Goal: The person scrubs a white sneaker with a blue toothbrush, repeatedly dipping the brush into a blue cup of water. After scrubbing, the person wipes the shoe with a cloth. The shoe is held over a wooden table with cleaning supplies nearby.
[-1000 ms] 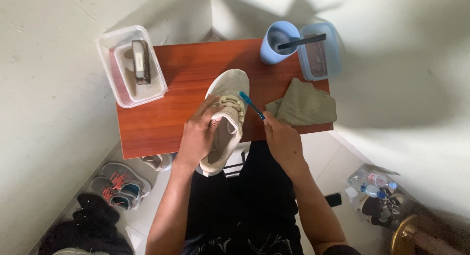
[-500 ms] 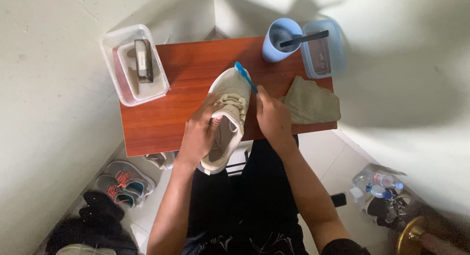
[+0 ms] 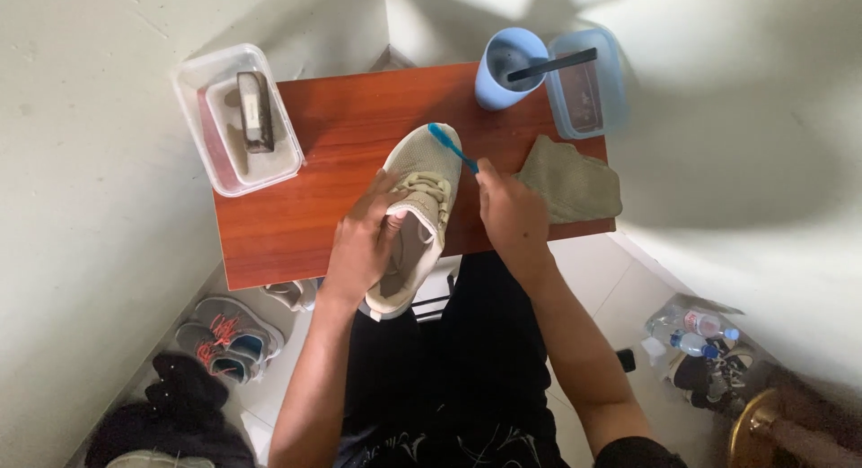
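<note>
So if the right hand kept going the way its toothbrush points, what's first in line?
The right hand aims the blue toothbrush up-left; its head already meets the shoe's toe, then probably bare table.

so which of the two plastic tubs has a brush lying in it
The clear rectangular plastic tub at the table's left corner, holding a brush. The blue-tinted tub sits on the right, beside the blue cup.

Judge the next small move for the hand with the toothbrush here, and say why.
Probably a short scrubbing stroke back along the toe. The right hand holds the blue toothbrush with its head on the toe of the beige sneaker, and the left hand grips the sneaker's side, steadying it on the wooden table.
</note>
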